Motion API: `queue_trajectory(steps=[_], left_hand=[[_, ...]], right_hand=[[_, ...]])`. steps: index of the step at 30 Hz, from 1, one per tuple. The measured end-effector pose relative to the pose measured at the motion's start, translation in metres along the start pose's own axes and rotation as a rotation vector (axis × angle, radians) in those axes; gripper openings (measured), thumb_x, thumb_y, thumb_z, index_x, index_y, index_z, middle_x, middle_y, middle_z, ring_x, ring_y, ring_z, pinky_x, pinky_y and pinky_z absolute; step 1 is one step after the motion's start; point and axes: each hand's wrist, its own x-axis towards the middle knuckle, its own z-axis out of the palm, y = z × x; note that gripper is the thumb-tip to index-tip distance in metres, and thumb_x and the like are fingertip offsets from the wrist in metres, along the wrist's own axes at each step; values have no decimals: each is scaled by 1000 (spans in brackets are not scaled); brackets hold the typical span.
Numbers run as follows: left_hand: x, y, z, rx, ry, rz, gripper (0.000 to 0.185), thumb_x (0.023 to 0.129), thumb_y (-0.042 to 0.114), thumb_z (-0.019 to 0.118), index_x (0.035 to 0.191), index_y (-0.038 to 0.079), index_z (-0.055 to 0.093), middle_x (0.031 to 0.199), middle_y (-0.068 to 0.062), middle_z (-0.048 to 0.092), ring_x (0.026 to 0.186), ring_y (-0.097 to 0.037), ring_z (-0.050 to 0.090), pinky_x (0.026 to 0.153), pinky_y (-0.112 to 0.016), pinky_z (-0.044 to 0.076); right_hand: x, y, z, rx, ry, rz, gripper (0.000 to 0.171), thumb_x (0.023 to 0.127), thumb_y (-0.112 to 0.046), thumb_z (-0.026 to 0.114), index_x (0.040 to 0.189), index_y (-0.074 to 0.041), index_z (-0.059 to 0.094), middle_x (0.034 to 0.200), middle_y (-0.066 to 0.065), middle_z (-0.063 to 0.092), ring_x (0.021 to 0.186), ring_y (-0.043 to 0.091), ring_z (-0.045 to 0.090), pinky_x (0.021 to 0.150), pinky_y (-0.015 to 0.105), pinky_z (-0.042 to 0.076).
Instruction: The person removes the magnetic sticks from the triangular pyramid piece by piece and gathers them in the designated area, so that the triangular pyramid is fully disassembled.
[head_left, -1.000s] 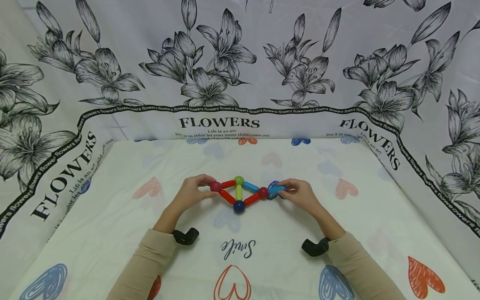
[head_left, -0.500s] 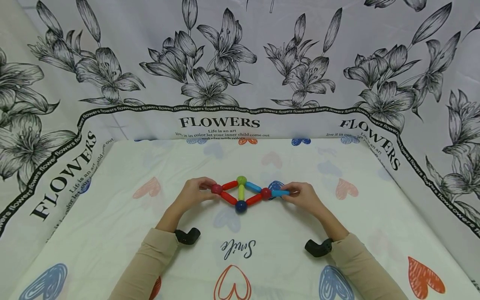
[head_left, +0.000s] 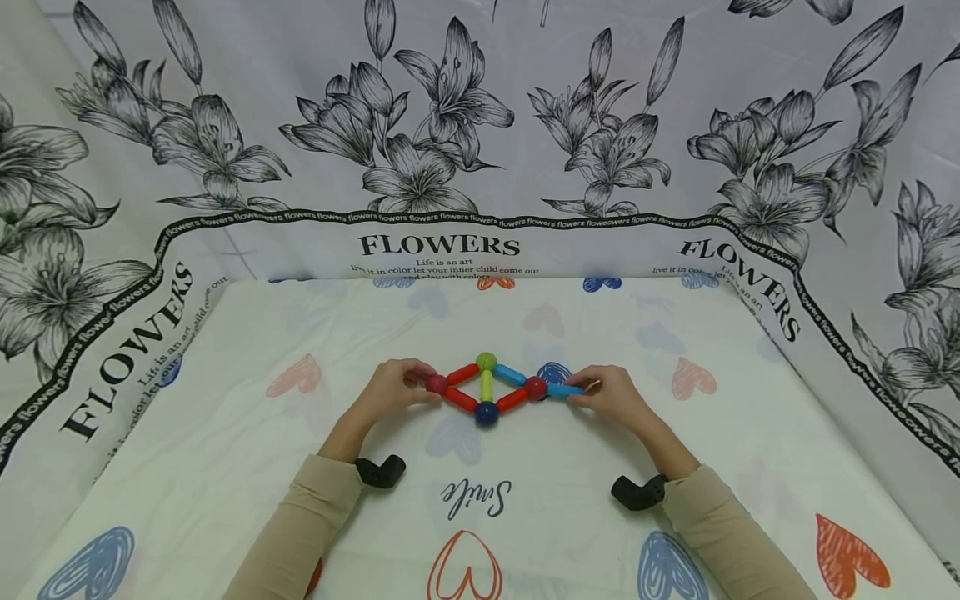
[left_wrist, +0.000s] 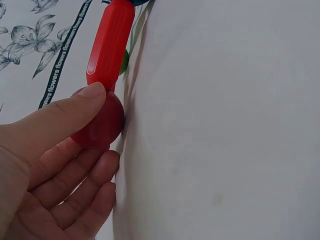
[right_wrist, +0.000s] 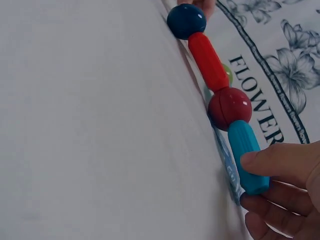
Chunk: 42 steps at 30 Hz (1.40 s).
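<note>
A flat diamond of magnetic rods and balls lies between my hands in the head view. Its corners are a green ball (head_left: pixel 486 362), a dark blue ball (head_left: pixel 486 413) and two red balls, with a yellow-green rod (head_left: pixel 487 385) across the middle. My left hand (head_left: pixel 393 392) pinches the left red ball (left_wrist: pixel 107 122) between thumb and fingers; a red rod (left_wrist: pixel 111 45) leads away from it. From the right red ball (right_wrist: pixel 230 108) a light blue rod (right_wrist: pixel 246 150) sticks outward, and my right hand (head_left: pixel 609 392) pinches its outer end.
A white cloth (head_left: pixel 480 467) printed with hearts covers the table. Flower-printed curtains (head_left: pixel 450 125) stand along its back and sides. Black wrist devices (head_left: pixel 381 472) sit on both wrists.
Both hands and the diamond have shifted slightly to the right, and the left corner has come a little nearer. Each hand keeps its pinch.
</note>
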Motion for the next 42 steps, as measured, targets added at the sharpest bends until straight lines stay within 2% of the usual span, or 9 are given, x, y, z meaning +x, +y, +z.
queue_trajectory(steps=[4,10,17,20,25,31,36,42], left_hand=[[-1,1,1,-4,-13,2,39,75,20,83,108,4,70,101,-12,73,95,-24,66,91,-40,55],[-2,3,0,-21,-26,4,39,75,19,83,107,3,69,102,-13,73,95,-24,67,91,-40,56],[-1,1,1,-29,-32,24,40,75,19,83,108,3,68,102,-13,72,94,-23,66,91,-40,55],[-1,-1,0,-38,-39,36,41,75,19,82,110,3,68,105,-14,72,97,-24,66,93,-41,55],[0,-3,-1,-30,-47,56,43,76,20,82,113,3,68,108,-14,72,99,-25,67,93,-41,55],[0,-5,-1,-39,-59,49,43,77,22,81,114,5,69,111,-14,71,101,-26,67,94,-42,55],[1,-5,-1,-40,-59,54,40,77,22,81,111,4,70,108,-14,72,97,-25,68,91,-40,56],[2,-6,0,-41,-64,52,40,76,20,82,111,3,71,105,-15,73,98,-26,70,90,-38,57]], right_hand=[[1,1,-1,-30,-18,30,19,79,-3,75,97,3,74,95,20,73,81,22,66,68,19,54],[3,4,1,-57,-14,24,20,78,-5,77,96,2,74,94,19,73,79,21,65,68,21,52],[5,-6,1,-25,15,22,20,81,-8,74,99,1,72,95,16,74,86,24,66,72,18,52],[10,-12,1,4,32,-14,20,83,-8,72,100,2,71,96,17,74,87,26,66,74,20,54],[21,-24,7,66,44,-77,21,84,-6,72,102,4,70,99,19,73,87,27,67,78,31,59],[37,-42,17,153,34,-99,24,85,-9,72,105,4,70,102,20,72,90,28,68,84,39,59],[52,-52,28,192,7,-129,25,85,-10,71,107,4,69,103,20,72,94,30,67,88,46,58],[67,-61,42,206,-22,-179,24,86,-9,71,106,2,70,103,18,73,95,29,67,90,44,57]])
